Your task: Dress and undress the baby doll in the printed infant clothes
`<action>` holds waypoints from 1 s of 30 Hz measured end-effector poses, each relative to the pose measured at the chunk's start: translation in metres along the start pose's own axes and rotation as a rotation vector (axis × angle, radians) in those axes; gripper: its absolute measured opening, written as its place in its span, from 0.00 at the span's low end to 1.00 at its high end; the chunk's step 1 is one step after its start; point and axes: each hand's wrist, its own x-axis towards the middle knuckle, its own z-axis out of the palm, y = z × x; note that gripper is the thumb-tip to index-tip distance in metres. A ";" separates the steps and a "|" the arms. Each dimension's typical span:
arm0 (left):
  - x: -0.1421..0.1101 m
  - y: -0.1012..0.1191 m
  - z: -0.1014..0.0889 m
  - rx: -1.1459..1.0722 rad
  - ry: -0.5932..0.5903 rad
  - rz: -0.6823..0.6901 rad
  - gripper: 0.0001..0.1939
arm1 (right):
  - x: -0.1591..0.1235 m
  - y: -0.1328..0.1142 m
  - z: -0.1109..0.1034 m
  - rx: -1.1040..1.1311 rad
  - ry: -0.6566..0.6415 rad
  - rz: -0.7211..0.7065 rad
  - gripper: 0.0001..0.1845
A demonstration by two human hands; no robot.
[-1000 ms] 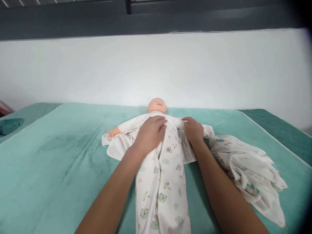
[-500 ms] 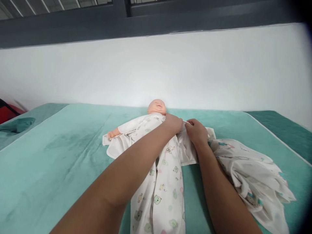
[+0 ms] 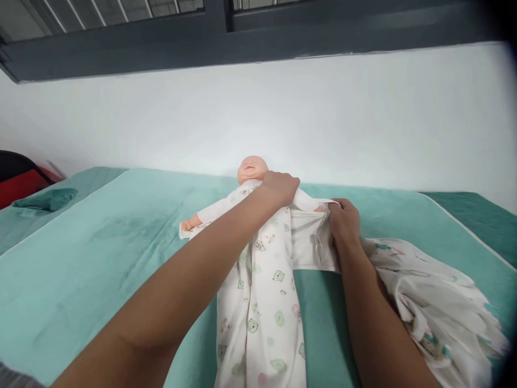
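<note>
Two hands: both at the doll [image 3: 252,171]; clock's 12 = twd wall [image 3: 347,118].
L hand [image 3: 280,187]: fingers curled, mostly hidden fr. cam; sits over doll's shoulder on its 3 o'clock side; can't tell what, if anything, it grips.
R hand [image 3: 344,220]: pinching white flap [image 3: 311,242] by its outer top edge; clear of doll's torso.
Doll: on its back, head at 12, legs twd 6; head approx 10 o'clock fr. L hand, just beside it; torso at 9 fr. R hand.
3 o'clock arm [image 3: 304,200]: white sleeve; small hand [image 3: 320,208] btwn L & R hands, over flap, near R fingers.
9 o'clock arm [image 3: 214,211]: white sleeve; bare hand [image 3: 190,222] approx 8 fr. L hand, well apart.
Printed suit [image 3: 262,307]: white w/ green bears, runs dn to 6; L forearm [image 3: 173,285] crosses above its upper part.
Crumpled cloth [image 3: 436,302]: white, approx 4 fr. R hand, beside R forearm [image 3: 371,307].
Teal mat [image 3: 121,258]: under doll & cloth.
</note>
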 end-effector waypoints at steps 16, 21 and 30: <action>-0.010 -0.009 0.013 -0.063 0.061 -0.074 0.17 | 0.002 0.009 0.001 0.372 0.040 0.062 0.15; -0.017 0.012 0.034 -0.139 0.117 -0.044 0.16 | 0.007 0.005 -0.007 0.664 0.216 0.261 0.17; -0.108 -0.026 0.089 -0.824 0.754 -0.312 0.15 | -0.037 -0.035 0.017 0.413 -0.009 -0.354 0.11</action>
